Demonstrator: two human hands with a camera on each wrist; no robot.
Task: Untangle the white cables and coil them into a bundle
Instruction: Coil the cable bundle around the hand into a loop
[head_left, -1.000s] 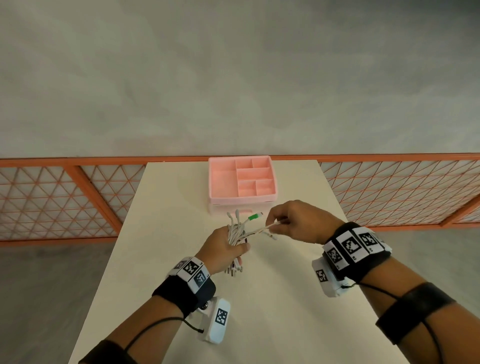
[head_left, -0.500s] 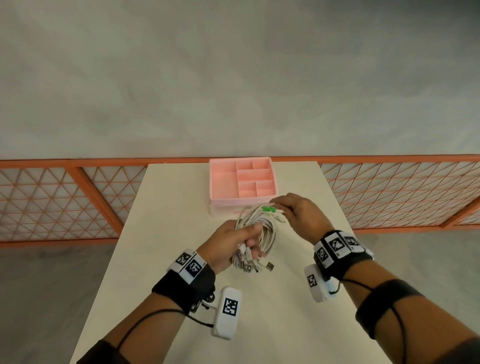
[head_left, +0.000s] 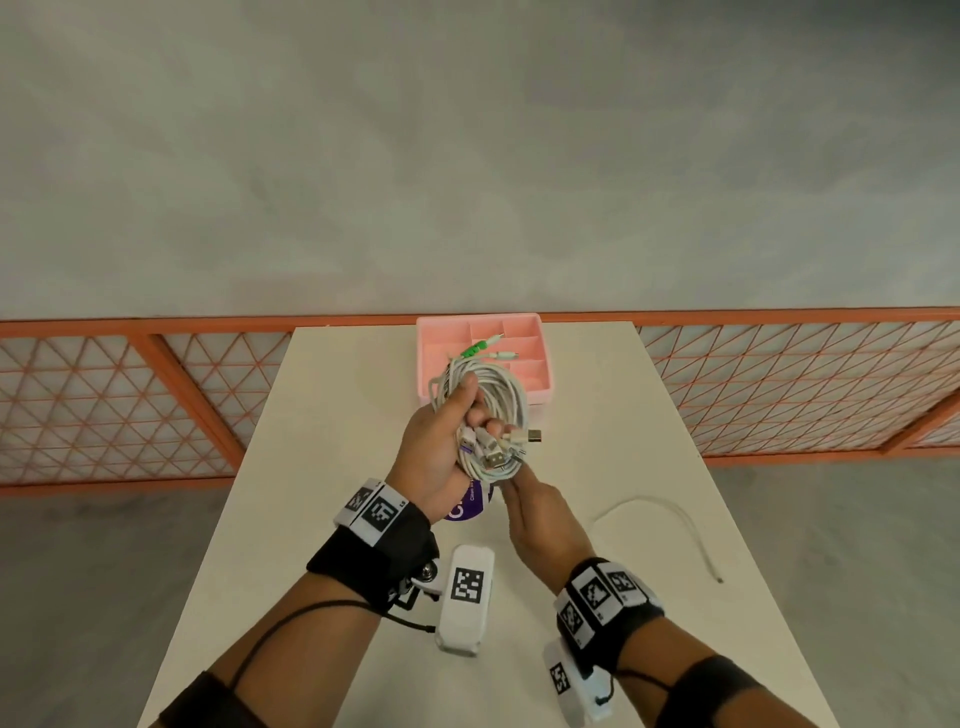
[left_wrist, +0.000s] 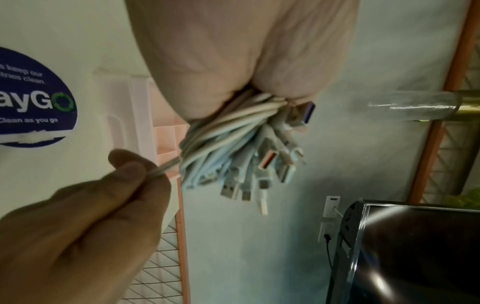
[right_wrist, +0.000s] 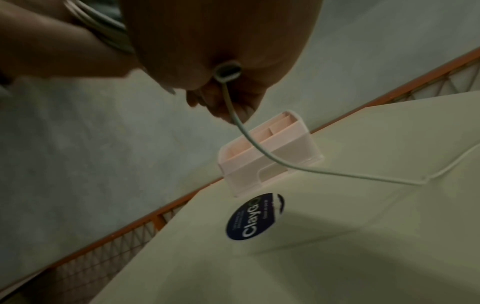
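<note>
Your left hand (head_left: 441, 447) is raised above the bench (head_left: 649, 441) with its grip clamped around the coil of white cables (head_left: 498, 400), thumb pressed over the top of the loops and fingers curled through the middle. The coil stands roughly upright in your fist, in front of the pink organiser tray (head_left: 540, 395) from the head view, and not touching the bench. A cluster of plug ends (left_wrist: 262, 164) hangs out below your fingers, several of them USB connectors, while a green-tipped plug (head_left: 475, 349) and another thin plug poke out at the top of the coil. Your right hand (head_left: 540, 519) sits just below and beside the coil, its grip closed in a pinch on a single loose cable (right_wrist: 259, 152); the left wrist view shows that strand drawn between your thumb and forefinger right at the bundle. From your right hand the same cable trails away in a long loose curve, and its tail lies on the bench to your right (head_left: 675, 514). A round dark blue sticker (right_wrist: 254, 217) is on the bench, just this side of the tray.
</note>
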